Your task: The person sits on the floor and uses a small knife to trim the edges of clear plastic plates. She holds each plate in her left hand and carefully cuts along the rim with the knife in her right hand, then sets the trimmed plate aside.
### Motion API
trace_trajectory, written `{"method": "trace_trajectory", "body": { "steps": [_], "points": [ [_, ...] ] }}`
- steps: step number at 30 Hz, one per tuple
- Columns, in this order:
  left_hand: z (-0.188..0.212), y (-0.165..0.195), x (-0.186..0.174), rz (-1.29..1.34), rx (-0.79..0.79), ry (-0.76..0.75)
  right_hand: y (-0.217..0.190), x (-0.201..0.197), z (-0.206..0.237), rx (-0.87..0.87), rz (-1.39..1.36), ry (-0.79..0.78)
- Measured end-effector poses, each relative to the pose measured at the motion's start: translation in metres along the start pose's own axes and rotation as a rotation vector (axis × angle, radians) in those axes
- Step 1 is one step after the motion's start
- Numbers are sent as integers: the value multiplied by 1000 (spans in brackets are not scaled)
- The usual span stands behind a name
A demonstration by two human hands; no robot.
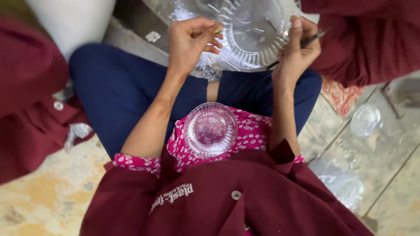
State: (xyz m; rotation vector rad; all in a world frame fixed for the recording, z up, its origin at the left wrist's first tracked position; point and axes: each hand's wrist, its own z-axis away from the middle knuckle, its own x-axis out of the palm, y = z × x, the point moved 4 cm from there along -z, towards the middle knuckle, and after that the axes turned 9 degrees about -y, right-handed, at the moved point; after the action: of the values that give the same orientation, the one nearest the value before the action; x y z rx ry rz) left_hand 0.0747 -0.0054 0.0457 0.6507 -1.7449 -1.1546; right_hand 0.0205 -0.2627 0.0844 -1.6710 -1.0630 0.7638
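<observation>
**Two hands working at a clear ribbed plate**

The person is sitting cross-legged on the floor (pixel 52 196), looking down at both hands. The clear plastic plate (pixel 249 32) is sitting at twelve o'clock, beyond the knees. It is round and see-through, with fine ribs fanning out around its rim and glints of light across its flat middle.

The left hand (pixel 192 41) is touching the plate's rim at its nine o'clock edge, with fingers curled together and thumb pinching against them on something small; what it is cannot be made out. The right hand (pixel 299 46) is pressing on the plate's three o'clock edge, fingers closed around a thin dark tool (pixel 308 41) that is poking out toward three o'clock.

A smaller clear ribbed bowl (pixel 210 130) is resting in the lap, near the middle of the view. Another clear bowl (pixel 365 120) is lying on the floor at three o'clock, well apart from the hands.
</observation>
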Motion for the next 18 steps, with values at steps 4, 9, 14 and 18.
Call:
{"method": "trace_trajectory", "body": {
  "steps": [4,9,14,18],
  "points": [
    [-2,4,-9,30,18,-7,-13,15,-4,-8,-107,-58],
    [-2,24,-19,-68,190,49,-39,33,0,-8,9,-90],
    [1,35,-30,28,294,128,-51,49,16,29,-23,-188],
    [4,37,-38,-17,293,247,-56,60,27,40,-61,-296]
  ]
}}
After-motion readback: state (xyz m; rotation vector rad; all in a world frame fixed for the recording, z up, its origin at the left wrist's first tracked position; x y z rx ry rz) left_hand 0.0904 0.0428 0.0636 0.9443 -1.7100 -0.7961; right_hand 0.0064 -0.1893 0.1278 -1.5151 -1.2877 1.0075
